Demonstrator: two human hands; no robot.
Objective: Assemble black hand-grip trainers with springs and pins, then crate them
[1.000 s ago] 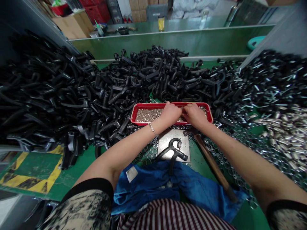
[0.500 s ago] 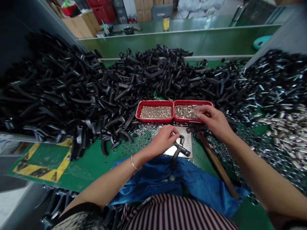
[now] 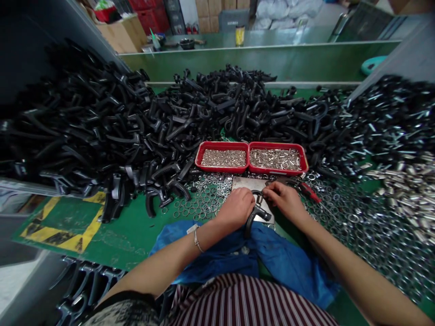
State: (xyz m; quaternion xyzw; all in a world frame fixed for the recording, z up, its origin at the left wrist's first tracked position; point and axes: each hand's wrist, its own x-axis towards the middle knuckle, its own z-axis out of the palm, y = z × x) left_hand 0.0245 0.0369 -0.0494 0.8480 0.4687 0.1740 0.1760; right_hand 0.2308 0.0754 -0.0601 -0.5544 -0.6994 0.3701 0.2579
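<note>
My left hand (image 3: pixel 238 207) is closed around a black curved clamp-like part (image 3: pixel 261 213) over a flat metal plate (image 3: pixel 241 183). Its curved arms stick out past my fingers, and a small silver cylinder (image 3: pixel 260 198) sits in its upper end. The fingertips of my right hand (image 3: pixel 285 199) are pinched together right beside that cylinder. Whatever they hold is too small or hidden to make out. Beneath the part lies a blue cloth (image 3: pixel 217 253).
Behind the plate stand two red trays, the left tray (image 3: pixel 222 170) with tiny silver pieces, the right tray (image 3: pixel 278 171) with small pins. Black handles (image 3: pixel 102 122) heap up left and behind. Metal rings (image 3: pixel 360 231), a red-handled tool (image 3: pixel 310 192) and silver cylinders (image 3: pixel 408 190) lie at right.
My right hand has come out of the right tray, down and left to the black part. My left hand has shifted slightly right and down. The hammer's wooden handle no longer shows.
</note>
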